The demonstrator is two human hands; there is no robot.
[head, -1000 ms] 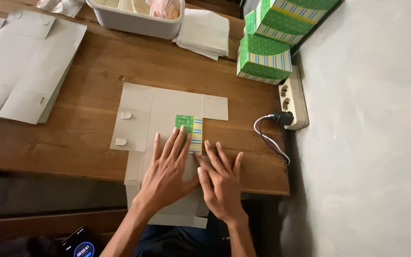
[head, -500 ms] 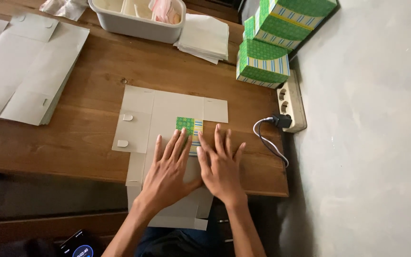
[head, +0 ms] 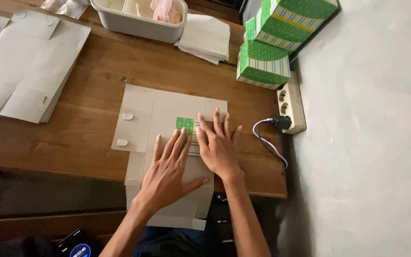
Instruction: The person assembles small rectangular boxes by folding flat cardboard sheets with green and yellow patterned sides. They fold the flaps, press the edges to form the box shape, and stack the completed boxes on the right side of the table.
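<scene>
A flat, unfolded grey cardboard box blank lies on the wooden table, its near end hanging over the table's front edge. A folded-over flap shows green pattern and coloured stripes. My left hand lies flat on the blank, fingers spread, fingertips just below the green flap. My right hand presses flat beside it, fingers spread over the striped edge of the flap and the blank's right side. Neither hand grips anything.
Folded green boxes are stacked at the back right. A grey tub and white sheets sit at the back. More flat blanks lie left. A power strip with a cable sits at the right edge. A phone shows bottom left.
My right hand has slid forward and a little up across the blank, over the striped flap edge. My left hand stays flat in nearly the same place.
</scene>
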